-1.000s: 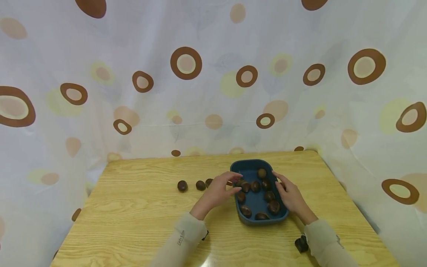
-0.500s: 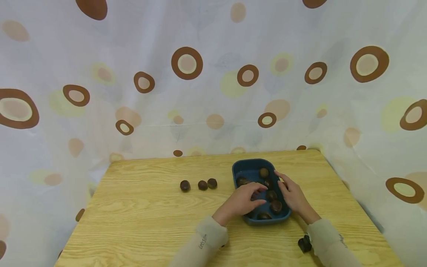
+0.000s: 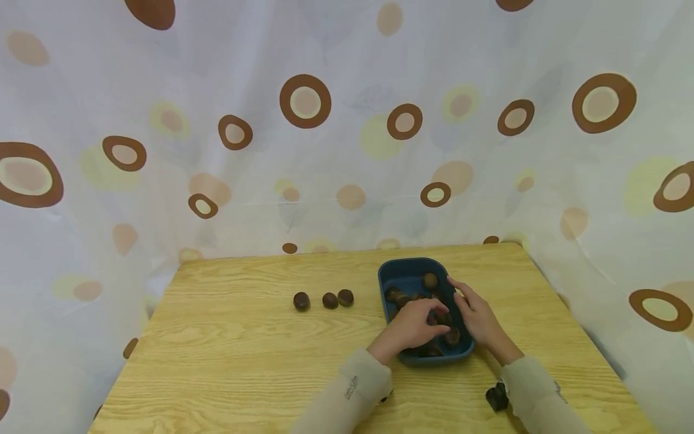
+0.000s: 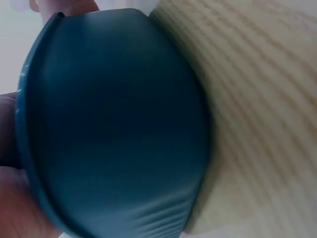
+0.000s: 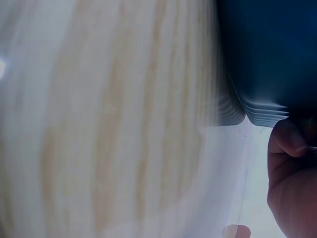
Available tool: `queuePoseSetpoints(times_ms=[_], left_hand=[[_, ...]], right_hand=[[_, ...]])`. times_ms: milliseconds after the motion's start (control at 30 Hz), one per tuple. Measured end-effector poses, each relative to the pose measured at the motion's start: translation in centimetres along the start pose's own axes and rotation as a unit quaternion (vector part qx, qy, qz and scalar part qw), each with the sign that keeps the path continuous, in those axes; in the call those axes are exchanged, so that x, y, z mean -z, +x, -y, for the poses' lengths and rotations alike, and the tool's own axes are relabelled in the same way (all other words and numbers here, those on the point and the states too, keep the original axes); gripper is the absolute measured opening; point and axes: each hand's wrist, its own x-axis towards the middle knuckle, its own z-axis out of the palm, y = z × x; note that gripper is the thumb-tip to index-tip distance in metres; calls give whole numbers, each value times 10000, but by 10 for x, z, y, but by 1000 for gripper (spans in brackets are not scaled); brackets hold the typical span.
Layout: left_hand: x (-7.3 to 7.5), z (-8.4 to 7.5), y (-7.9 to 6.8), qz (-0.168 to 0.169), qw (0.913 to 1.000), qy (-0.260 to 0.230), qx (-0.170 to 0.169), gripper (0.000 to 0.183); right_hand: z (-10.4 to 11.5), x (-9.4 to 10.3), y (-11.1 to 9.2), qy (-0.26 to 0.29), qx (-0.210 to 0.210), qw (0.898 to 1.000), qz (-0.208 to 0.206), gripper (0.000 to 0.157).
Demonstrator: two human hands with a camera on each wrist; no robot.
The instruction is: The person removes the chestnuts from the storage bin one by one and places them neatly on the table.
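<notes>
A dark blue rectangular bin holds several dark brown chestnuts. My left hand reaches over its left wall, with thumb and forefinger curled round a chestnut near the right side. Partly blurred fingers appear past the bin's rim in the left wrist view; the bin's outer wall hides the nuts there. My right hand rests with extended fingers along the right wall of the bin. In the right wrist view, the hand's thumb lies against the bin's lower edge.
On the wooden table, left of the bin, three chestnuts lie in a row: one apart, and two close together. A small black object sits beside the right sleeve. Patterned white cloth hangs behind the table.
My left hand has moved rightward from the bin's left rim to the chestnuts near its right side. The right hand has stayed at the right wall.
</notes>
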Motion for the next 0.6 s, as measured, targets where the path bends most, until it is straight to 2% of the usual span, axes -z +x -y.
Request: queuePoseSetpoints(times_ms=[200,333,467,600], left_hand=[[-5,1,6,257,9985,-252,412,34],[-9,3,8,434,9944,-736,624,33],[-12,5,10,492,9907,-1051,706,31],[-14,6,13,615,9919,-929,606,32]], right_hand=[[0,2,0,138,17,9999,37,46],[0,1,-1,120,-41,9999,71,46],[0,0,-1,102,-59,9999,118,46],[1,1,-1,55,-65,9999,96,46]])
